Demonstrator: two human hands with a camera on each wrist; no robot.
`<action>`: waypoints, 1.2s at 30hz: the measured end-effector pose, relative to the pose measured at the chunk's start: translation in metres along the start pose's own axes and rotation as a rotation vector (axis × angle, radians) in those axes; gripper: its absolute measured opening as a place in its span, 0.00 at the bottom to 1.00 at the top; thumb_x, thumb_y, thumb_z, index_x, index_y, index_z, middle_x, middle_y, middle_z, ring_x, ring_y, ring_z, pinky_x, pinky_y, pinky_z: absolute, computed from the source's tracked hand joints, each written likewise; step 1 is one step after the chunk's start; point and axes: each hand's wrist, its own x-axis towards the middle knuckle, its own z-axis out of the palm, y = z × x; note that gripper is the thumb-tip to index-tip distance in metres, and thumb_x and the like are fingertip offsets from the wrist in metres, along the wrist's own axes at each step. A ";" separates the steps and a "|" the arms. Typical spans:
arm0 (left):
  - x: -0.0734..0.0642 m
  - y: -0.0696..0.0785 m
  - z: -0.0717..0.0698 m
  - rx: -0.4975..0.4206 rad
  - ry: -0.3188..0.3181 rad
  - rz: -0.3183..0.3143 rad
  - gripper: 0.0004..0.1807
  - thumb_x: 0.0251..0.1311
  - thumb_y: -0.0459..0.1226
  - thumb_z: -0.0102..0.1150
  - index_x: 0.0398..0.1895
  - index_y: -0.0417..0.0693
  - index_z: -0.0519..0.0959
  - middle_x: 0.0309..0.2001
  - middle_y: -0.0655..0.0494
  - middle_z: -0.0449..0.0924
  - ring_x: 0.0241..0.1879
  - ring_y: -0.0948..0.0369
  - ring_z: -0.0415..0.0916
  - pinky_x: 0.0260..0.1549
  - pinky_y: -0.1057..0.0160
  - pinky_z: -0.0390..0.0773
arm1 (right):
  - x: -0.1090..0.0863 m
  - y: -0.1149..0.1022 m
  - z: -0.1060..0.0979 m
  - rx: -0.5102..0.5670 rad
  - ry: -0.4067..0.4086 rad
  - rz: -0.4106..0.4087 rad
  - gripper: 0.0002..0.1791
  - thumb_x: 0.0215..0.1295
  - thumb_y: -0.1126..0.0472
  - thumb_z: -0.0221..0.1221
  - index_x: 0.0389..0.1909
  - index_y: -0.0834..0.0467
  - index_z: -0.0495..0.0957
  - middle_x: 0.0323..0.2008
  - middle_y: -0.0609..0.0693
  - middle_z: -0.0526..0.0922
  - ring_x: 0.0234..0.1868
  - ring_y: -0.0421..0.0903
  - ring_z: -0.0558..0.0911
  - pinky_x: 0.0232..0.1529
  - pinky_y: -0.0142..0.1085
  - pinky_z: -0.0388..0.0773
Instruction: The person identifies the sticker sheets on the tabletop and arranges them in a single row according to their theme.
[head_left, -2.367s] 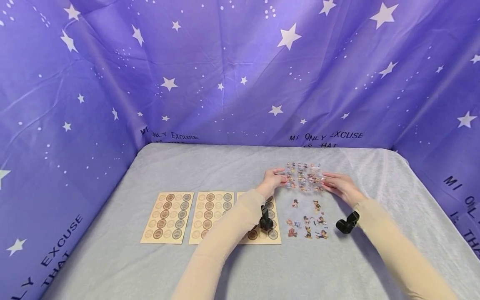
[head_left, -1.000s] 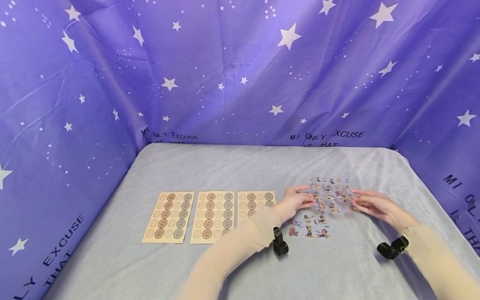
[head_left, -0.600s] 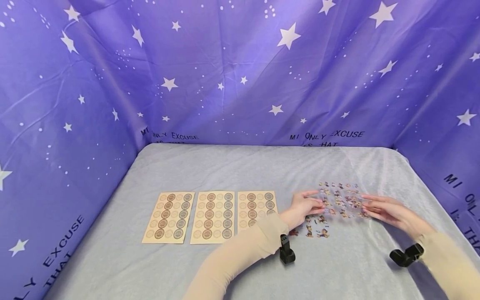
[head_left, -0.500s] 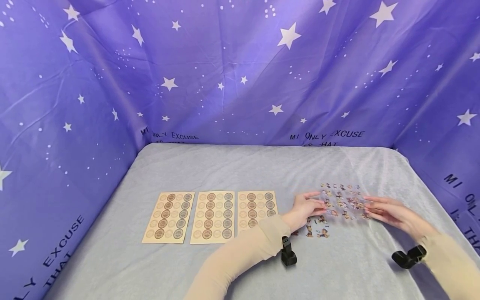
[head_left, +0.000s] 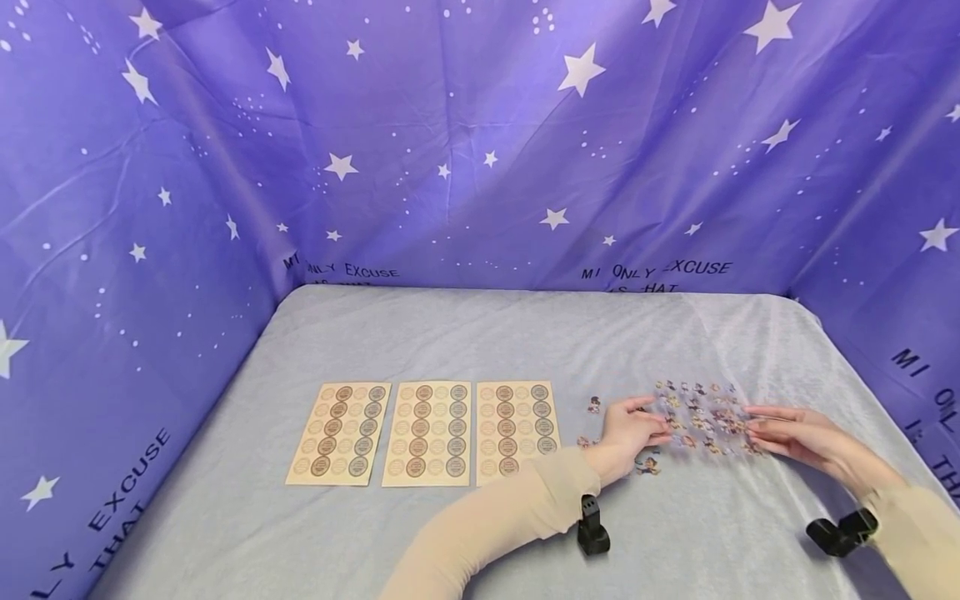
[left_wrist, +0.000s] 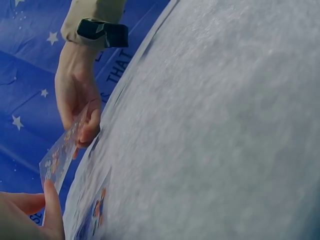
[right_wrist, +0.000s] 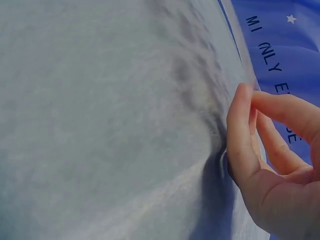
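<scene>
A clear sticker sheet (head_left: 701, 421) printed with small cartoon figures is held up between both hands. My left hand (head_left: 626, 433) pinches its left edge, and my right hand (head_left: 813, 437) pinches the right edge. From the left wrist, the sheet (left_wrist: 62, 150) appears tilted above the cloth, thumb on its near edge. Under my left hand lies another clear sticker sheet (head_left: 594, 405), partly hidden by that hand. In the right wrist view the right thumb and fingers (right_wrist: 241, 132) meet at the tips; the sheet itself hardly shows there.
Three cream sheets of round brown and grey stickers lie in a row to the left: a left sheet (head_left: 330, 472), a middle sheet (head_left: 426, 481) and a right sheet (head_left: 482, 400), its lower part behind the left sleeve (head_left: 517, 512). Grey cloth (head_left: 420, 333) covers the table, with purple star curtains (head_left: 450, 125) around.
Both hands have carried the held clear sheet to the right and nearer the front edge. My left hand now covers part of the clear sheet on the table.
</scene>
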 end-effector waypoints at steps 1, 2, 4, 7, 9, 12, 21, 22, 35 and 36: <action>-0.001 -0.001 0.001 0.004 0.004 0.007 0.24 0.42 0.13 0.51 0.43 0.38 0.77 0.24 0.39 0.78 0.27 0.48 0.79 0.27 0.57 0.80 | -0.001 -0.001 0.001 -0.029 0.022 0.001 0.25 0.63 0.79 0.34 0.47 0.59 0.77 0.43 0.55 0.80 0.46 0.47 0.78 0.50 0.35 0.72; -0.002 -0.001 0.002 0.001 0.011 0.012 0.23 0.42 0.13 0.51 0.42 0.38 0.77 0.24 0.38 0.78 0.27 0.48 0.79 0.27 0.57 0.80 | -0.002 -0.001 0.001 -0.062 0.037 -0.002 0.25 0.63 0.79 0.34 0.47 0.58 0.77 0.42 0.54 0.80 0.45 0.46 0.78 0.49 0.35 0.73; -0.003 -0.003 0.003 0.006 0.016 0.024 0.22 0.42 0.13 0.51 0.42 0.36 0.76 0.25 0.38 0.78 0.28 0.47 0.79 0.26 0.57 0.80 | -0.004 -0.002 0.002 -0.072 0.060 0.006 0.25 0.63 0.79 0.35 0.46 0.58 0.77 0.42 0.53 0.80 0.45 0.46 0.78 0.48 0.35 0.73; -0.006 -0.006 0.003 0.010 0.017 0.035 0.21 0.42 0.13 0.51 0.42 0.34 0.76 0.25 0.37 0.78 0.28 0.45 0.78 0.26 0.57 0.80 | -0.006 -0.001 0.002 -0.084 0.081 0.018 0.25 0.63 0.79 0.36 0.46 0.57 0.78 0.41 0.53 0.80 0.44 0.46 0.79 0.48 0.34 0.74; -0.008 -0.009 0.003 0.019 0.014 0.040 0.21 0.42 0.13 0.51 0.42 0.32 0.76 0.25 0.36 0.78 0.29 0.45 0.78 0.26 0.57 0.80 | -0.006 0.001 0.001 -0.038 0.061 0.028 0.25 0.63 0.79 0.36 0.46 0.58 0.78 0.41 0.55 0.80 0.44 0.48 0.79 0.48 0.35 0.73; -0.010 -0.013 0.003 0.020 0.010 0.047 0.21 0.42 0.13 0.51 0.42 0.31 0.75 0.25 0.35 0.78 0.29 0.44 0.78 0.25 0.57 0.80 | -0.009 0.004 0.001 -0.032 0.049 0.030 0.24 0.63 0.78 0.37 0.46 0.58 0.78 0.41 0.54 0.81 0.44 0.47 0.79 0.48 0.34 0.73; -0.011 -0.017 0.005 0.023 0.006 0.052 0.20 0.41 0.12 0.50 0.41 0.28 0.74 0.24 0.35 0.77 0.28 0.40 0.77 0.23 0.57 0.80 | -0.012 0.006 0.002 -0.097 0.054 0.011 0.24 0.63 0.78 0.38 0.46 0.56 0.78 0.41 0.52 0.81 0.44 0.45 0.79 0.47 0.33 0.74; -0.011 -0.017 0.005 0.023 0.004 0.052 0.20 0.41 0.12 0.50 0.41 0.28 0.74 0.24 0.35 0.77 0.28 0.40 0.77 0.23 0.56 0.80 | -0.012 0.006 0.002 -0.108 0.061 0.016 0.24 0.63 0.78 0.38 0.46 0.55 0.78 0.41 0.52 0.81 0.43 0.45 0.79 0.47 0.33 0.74; -0.010 -0.022 0.005 0.056 -0.025 0.066 0.21 0.39 0.12 0.49 0.41 0.30 0.74 0.23 0.36 0.77 0.26 0.37 0.75 0.21 0.53 0.80 | -0.016 0.006 -0.002 -0.287 0.169 0.039 0.23 0.63 0.75 0.41 0.43 0.50 0.80 0.38 0.47 0.82 0.39 0.42 0.80 0.42 0.33 0.77; -0.010 -0.023 0.005 0.061 -0.030 0.069 0.21 0.39 0.12 0.49 0.41 0.30 0.74 0.23 0.36 0.77 0.26 0.36 0.75 0.20 0.54 0.80 | -0.017 0.005 -0.001 -0.298 0.179 0.045 0.23 0.63 0.75 0.42 0.43 0.49 0.80 0.38 0.47 0.82 0.39 0.42 0.80 0.41 0.33 0.77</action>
